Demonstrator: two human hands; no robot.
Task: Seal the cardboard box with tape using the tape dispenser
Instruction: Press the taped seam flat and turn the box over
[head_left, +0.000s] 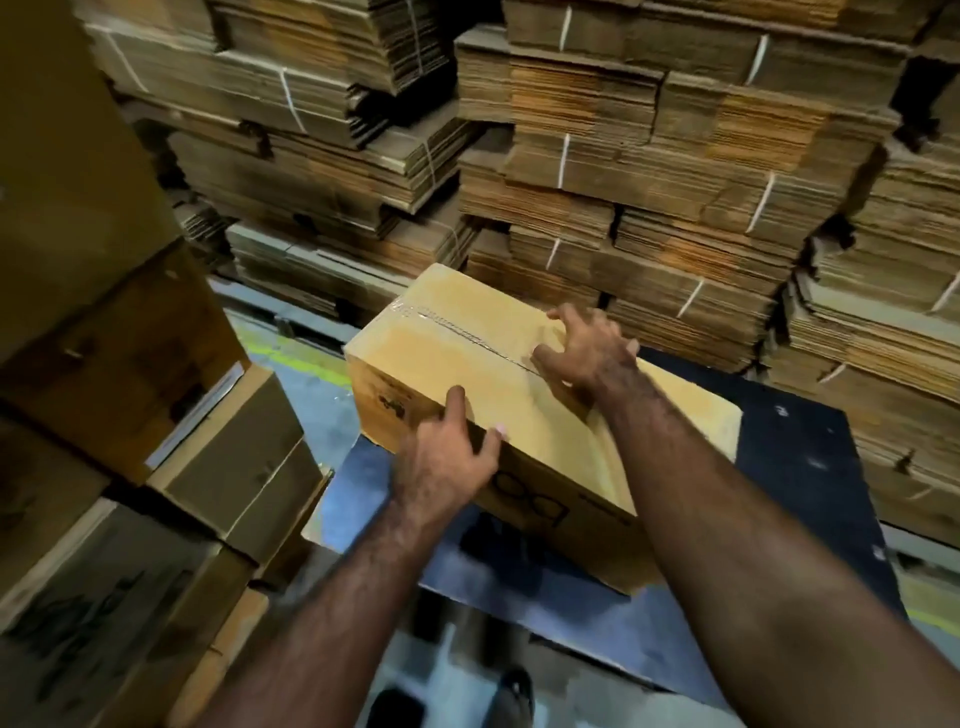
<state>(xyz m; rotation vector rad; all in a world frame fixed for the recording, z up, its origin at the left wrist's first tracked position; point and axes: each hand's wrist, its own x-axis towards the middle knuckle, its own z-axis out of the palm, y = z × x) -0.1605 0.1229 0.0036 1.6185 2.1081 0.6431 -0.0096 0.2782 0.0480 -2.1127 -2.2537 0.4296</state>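
Matt brown cardboard box (467, 364); glossy clear tape (457, 325), perhaps plastic, along its seam.

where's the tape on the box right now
The clear tape runs along the cardboard box's top centre seam, mid-frame, reaching the right hand that presses on it.
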